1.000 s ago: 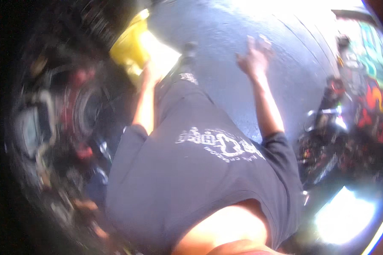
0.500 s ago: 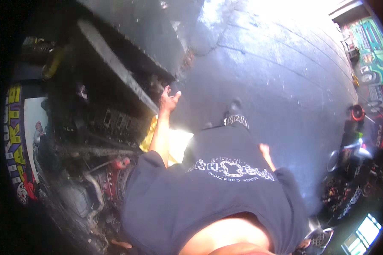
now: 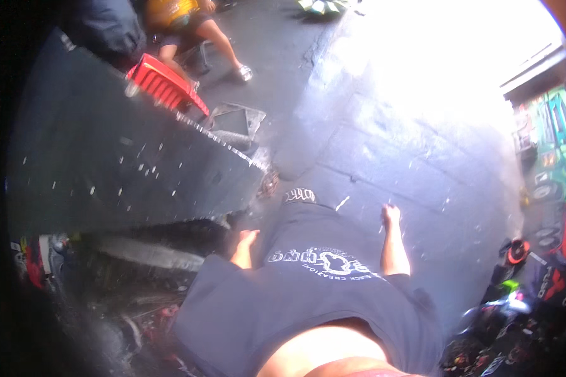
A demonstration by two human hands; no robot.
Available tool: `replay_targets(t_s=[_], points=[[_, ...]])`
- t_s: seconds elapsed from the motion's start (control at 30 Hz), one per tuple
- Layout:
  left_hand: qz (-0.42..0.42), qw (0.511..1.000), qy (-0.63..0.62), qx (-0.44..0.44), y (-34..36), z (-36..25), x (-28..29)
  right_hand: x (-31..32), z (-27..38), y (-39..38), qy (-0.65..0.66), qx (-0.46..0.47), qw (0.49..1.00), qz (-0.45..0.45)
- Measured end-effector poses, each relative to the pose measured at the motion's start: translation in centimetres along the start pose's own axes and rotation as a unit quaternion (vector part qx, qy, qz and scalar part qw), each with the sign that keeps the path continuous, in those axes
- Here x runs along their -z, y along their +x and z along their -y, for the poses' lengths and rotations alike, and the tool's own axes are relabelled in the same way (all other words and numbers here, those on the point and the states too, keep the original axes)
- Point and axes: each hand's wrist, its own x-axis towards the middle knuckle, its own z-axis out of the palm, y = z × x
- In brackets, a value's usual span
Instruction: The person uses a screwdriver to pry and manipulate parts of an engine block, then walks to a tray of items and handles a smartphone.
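My left hand (image 3: 248,239) hangs at my left side, close to the dark trouser leg. It is small and blurred, so how its fingers lie is unclear. My right hand (image 3: 390,215) hangs out to the right over the grey floor (image 3: 434,232). Its fingers look loosely curled but smeared. Nothing can be made out in either hand. Left of my left hand lies a dark, worn opening with a pale bar (image 3: 151,251). Beyond it stretches a large dark panel (image 3: 138,169) flecked with white.
A red plastic chair (image 3: 166,85) stands past the panel, near a seated person in a yellow top (image 3: 173,11). A grey square frame (image 3: 236,122) lies on the floor. Right are a painted wall (image 3: 561,138), an orange-rimmed round object (image 3: 517,251) and cluttered dark parts (image 3: 497,352).
The view has swung, bringing the chair and the seated person in. My left hand has dropped nearer my body. My right hand now shows farther forward. The yellow and white item is out of sight.
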Motion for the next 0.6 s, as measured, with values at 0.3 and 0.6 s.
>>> replay_targets(t_s=[0.3, 0.6], points=[[-0.045, 0.993, 0.037, 0.103, 21.5, -20.4, 0.6, -9.2, 42.5, 21.6, -0.011, 0.267, 0.963, -0.019], [-0.106, 0.994, 0.023, -0.014, 49.9, -57.7, 19.1, -24.1, 46.6, 27.9, -0.303, 0.000, 0.912, 0.278]])
